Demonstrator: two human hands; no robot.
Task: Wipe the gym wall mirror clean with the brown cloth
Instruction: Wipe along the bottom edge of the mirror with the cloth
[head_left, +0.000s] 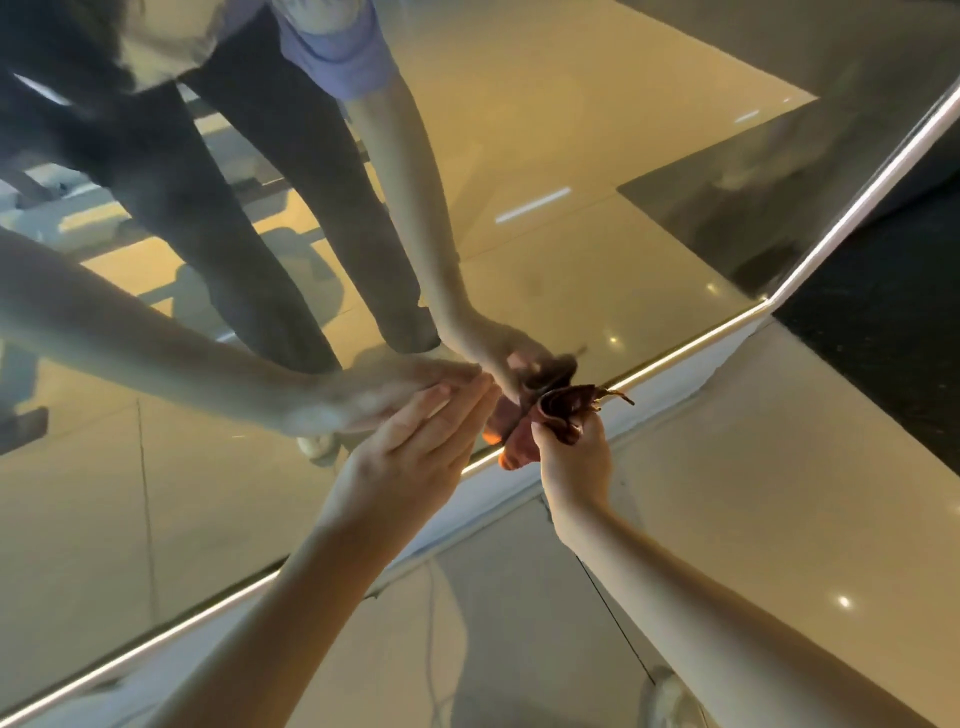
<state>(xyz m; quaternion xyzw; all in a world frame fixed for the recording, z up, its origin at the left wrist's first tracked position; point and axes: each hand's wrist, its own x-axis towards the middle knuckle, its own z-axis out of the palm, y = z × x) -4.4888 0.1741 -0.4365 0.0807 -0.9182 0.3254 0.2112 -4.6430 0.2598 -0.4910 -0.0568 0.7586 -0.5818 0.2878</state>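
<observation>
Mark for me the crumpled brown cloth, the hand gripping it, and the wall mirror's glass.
crumpled brown cloth (563, 413): head view, on its dark bunched folds.
right hand (574, 467): head view, on the back of the hand.
wall mirror glass (156, 493): head view, on bare glass left of the arms.

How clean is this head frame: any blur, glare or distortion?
Head view: warm, dim light; the mirror looks hazy, its reflections soft. Head view: the wide lens tilts the bright strip along the mirror's lower edge. Head view: the left hand and the right hand gripping the brown cloth are slightly blurred; small glare spots dot the floor.
</observation>
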